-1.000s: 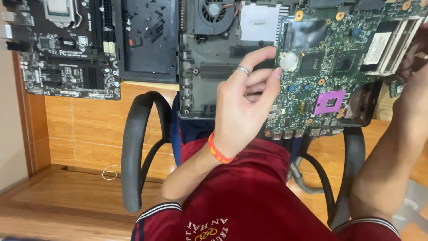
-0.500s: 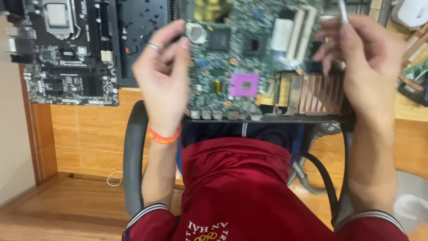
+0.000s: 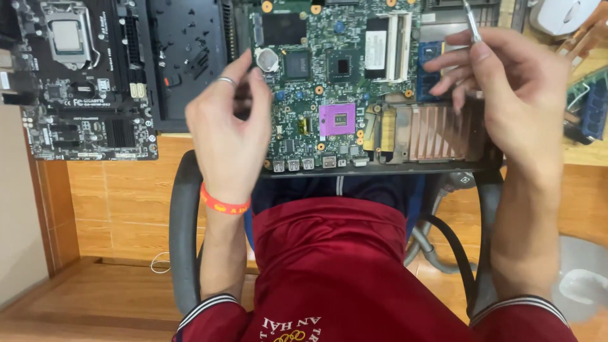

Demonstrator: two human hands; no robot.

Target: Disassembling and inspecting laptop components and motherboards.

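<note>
1. Green laptop motherboard (image 3: 335,82) with a purple square processor socket lies at 12 o'clock in the head view, its near edge overhanging the front edge of the wooden desk (image 3: 582,155).
2. Left hand (image 3: 231,136), wearing a silver ring and an orange wristband, rests at the board's 9 o'clock edge; thumb and fingertips are pinched together beside the round silver coin cell (image 3: 268,60). Whether anything is gripped cannot be told.
3. Right hand (image 3: 513,95) sits at the board's 3 o'clock side, fingers closed around a slim metal tool (image 3: 470,19) that points to 12 o'clock.
4. Copper-finned heatsink (image 3: 437,132) lies at the board's 4 o'clock corner, partly covered by the right hand.
5. Black desktop motherboard (image 3: 79,76) lies at 9 o'clock, well apart from the left hand.
6. Black plastic laptop base panel (image 3: 187,57) lies between the two boards, partly hidden by the left hand.
7. White mouse (image 3: 560,14) lies at 1 o'clock.
</note>
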